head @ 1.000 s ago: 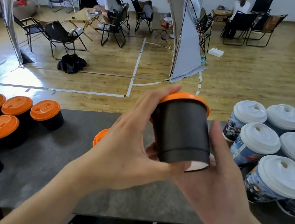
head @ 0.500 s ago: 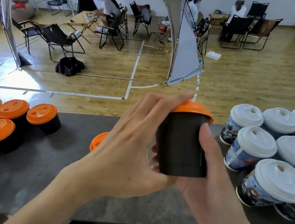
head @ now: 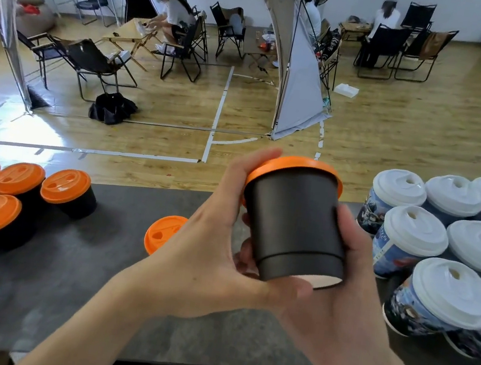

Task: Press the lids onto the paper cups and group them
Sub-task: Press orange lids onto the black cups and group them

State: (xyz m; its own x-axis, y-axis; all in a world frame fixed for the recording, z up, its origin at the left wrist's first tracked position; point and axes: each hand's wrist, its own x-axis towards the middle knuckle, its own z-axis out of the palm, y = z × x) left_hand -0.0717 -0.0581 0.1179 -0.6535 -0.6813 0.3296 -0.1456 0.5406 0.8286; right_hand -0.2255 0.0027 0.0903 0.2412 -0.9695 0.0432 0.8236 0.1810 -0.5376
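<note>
Both hands, left hand (head: 207,258) and right hand (head: 350,293), curl fingers round the tilted black cup (head: 294,230).

The scene is brightly and evenly lit. A strong white glare is thrown across the glossy wooden floor (head: 33,128) at the left, and detail is washed out there. Only soft, faint shadows are cast on the matte dark grey surface (head: 70,288) beside the orange-lidded black paper cups (head: 68,192). The frame's edges are stretched and bent by the wide-angle lens. The distant seated people (head: 176,15) are rendered slightly soft.
</note>
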